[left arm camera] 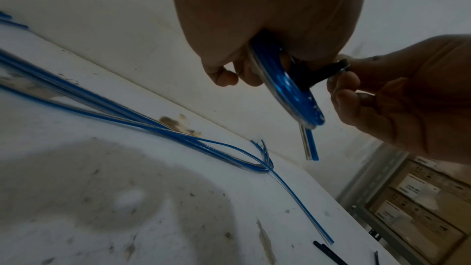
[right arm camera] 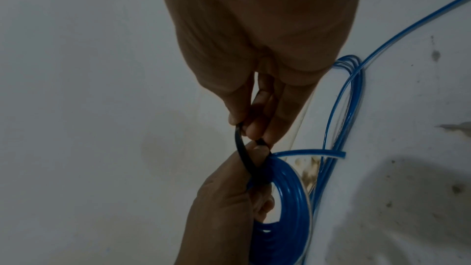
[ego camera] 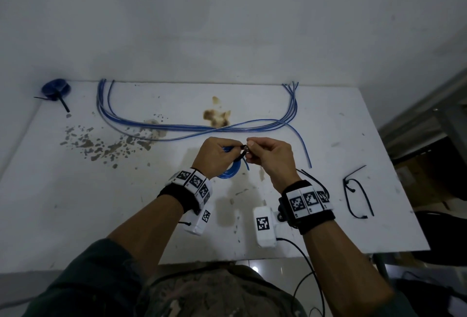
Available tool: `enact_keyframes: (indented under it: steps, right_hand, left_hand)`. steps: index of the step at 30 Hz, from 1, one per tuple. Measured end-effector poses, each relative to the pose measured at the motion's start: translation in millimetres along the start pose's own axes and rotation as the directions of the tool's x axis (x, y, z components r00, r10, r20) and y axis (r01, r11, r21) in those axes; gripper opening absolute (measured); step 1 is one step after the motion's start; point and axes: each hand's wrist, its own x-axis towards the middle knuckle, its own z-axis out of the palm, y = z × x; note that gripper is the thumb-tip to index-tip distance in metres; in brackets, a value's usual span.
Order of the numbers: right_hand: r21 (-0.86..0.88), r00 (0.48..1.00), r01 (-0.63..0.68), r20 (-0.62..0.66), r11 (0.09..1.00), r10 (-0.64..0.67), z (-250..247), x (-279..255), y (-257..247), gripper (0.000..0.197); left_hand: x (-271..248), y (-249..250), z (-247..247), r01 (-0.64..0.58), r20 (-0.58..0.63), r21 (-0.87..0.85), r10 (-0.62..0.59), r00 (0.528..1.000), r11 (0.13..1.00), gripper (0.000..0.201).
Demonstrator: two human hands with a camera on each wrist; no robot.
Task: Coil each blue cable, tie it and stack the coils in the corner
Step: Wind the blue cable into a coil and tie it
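Observation:
A blue cable coil (ego camera: pixel 230 170) (left arm camera: pixel 288 86) (right arm camera: pixel 285 198) hangs above the white table (ego camera: pixel 151 203), gripped at its top by my left hand (ego camera: pixel 217 155) (right arm camera: pixel 229 198). A black cable tie (ego camera: pixel 241 153) (left arm camera: pixel 323 75) (right arm camera: pixel 241 148) loops round the coil's strands. My right hand (ego camera: pixel 267 155) (left arm camera: pixel 397 96) (right arm camera: pixel 254 120) pinches the tie's end close to my left thumb. Several loose blue cables (ego camera: pixel 177 127) (left arm camera: pixel 102 116) lie in a long U along the table's back. One tied coil (ego camera: pixel 56 88) sits in the far left corner.
Spare black cable ties (ego camera: pixel 357 195) lie on the table at the right, more beside my right wrist (ego camera: pixel 313 177). Brown stains (ego camera: pixel 217 114) mark the tabletop. A wall rises behind the table. Shelving with boxes (left arm camera: pixel 420 198) stands past the right edge.

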Motion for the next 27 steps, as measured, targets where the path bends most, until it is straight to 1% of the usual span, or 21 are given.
enact_keyframes:
  steps: [4,9,13,16,18,19,21,23,25,27]
  right_hand:
    - [-0.009,1.0,-0.012,0.026,1.0,0.012,2.9,-0.9,0.7,0.016]
    - [0.01,0.996,-0.063,0.067,0.998,0.062,4.6,2.8,1.2,0.016]
    - [0.082,0.984,-0.158,0.1,0.984,0.15,6.1,6.5,0.7,0.014]
    - [0.144,0.958,-0.266,0.149,0.953,0.245,6.7,11.5,1.1,0.014]
    - [0.158,0.947,-0.296,0.175,0.942,0.268,7.2,12.9,2.2,0.014]
    - [0.14,0.952,-0.279,0.169,0.95,0.255,7.8,12.9,3.2,0.013]
    - [0.097,0.976,-0.194,0.119,0.976,0.183,10.6,12.1,5.1,0.012]
    - [0.097,0.99,-0.13,0.066,0.987,0.124,14.1,10.9,7.1,0.01]
    - [0.113,0.994,-0.108,0.042,0.988,0.104,16.1,9.9,9.3,0.01]
    - [0.111,0.993,-0.12,0.035,0.987,0.116,17.2,9.7,10.0,0.012]
  left_hand:
    - [-0.2,2.3,-2.1,0.001,0.009,0.0,-0.001,1.0,1.0,0.019]
    - [0.7,-2.5,-6.1,-0.026,0.033,0.053,0.025,0.999,0.998,0.019]
    - [0.7,-3.7,-8.1,-0.047,0.021,0.101,0.045,0.999,0.994,0.017]
    - [0.5,-4.6,-10.4,-0.063,0.004,0.117,0.063,0.998,0.991,0.016]
    - [0.8,-6.8,-11.7,-0.053,-0.002,0.114,0.054,0.999,0.992,0.017]
    - [1.0,-7.5,-12.4,-0.045,0.0,0.113,0.046,0.999,0.993,0.017]
    - [1.5,-7.8,-13.9,-0.044,0.013,0.131,0.042,0.999,0.99,0.018]
    - [2.8,-7.8,-15.8,-0.048,0.019,0.147,0.045,0.999,0.988,0.019]
    - [4.1,-8.4,-18.3,-0.033,0.003,0.147,0.032,0.999,0.989,0.018]
    - [3.9,-9.9,-19.4,-0.021,-0.005,0.156,0.022,1.0,0.988,0.018]
